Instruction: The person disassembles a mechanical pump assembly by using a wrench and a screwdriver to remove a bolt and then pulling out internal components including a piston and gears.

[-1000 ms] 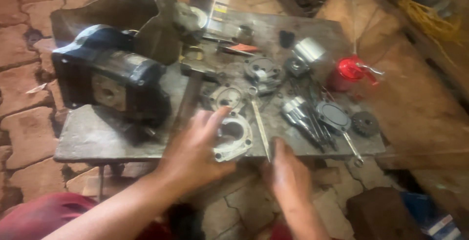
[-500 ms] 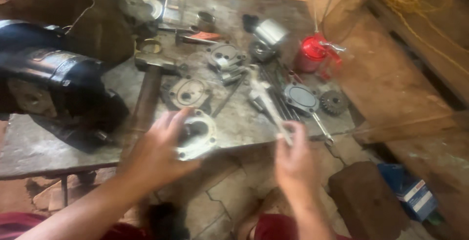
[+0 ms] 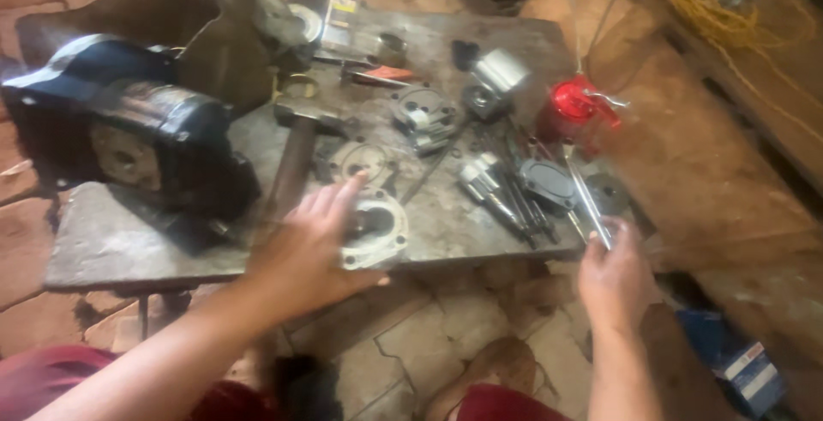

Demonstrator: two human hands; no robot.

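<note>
Left hand point(image 3: 313, 254): grip closed on a pale metal flange point(image 3: 375, 231), fingers over its left side, at the table's point(image 3: 111, 245) near edge.
Right hand point(image 3: 613, 279): grip closed on a thin metal rod point(image 3: 590, 202) that runs toward 11 o'clock.
At 12 o'clock from the flange: a round plate point(image 3: 364, 162), then a hammer point(image 3: 296, 151).
At 9 o'clock: a dark motor point(image 3: 141, 134).
At 12 o'clock from the rod: a red oil can point(image 3: 573, 108).

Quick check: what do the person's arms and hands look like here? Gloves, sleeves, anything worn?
Both are bare: the left hand and right hand have no gloves, and both forearms show no sleeves. No watch, ring or band is visible. Dark red clothing shows at the bottom edge.
</note>
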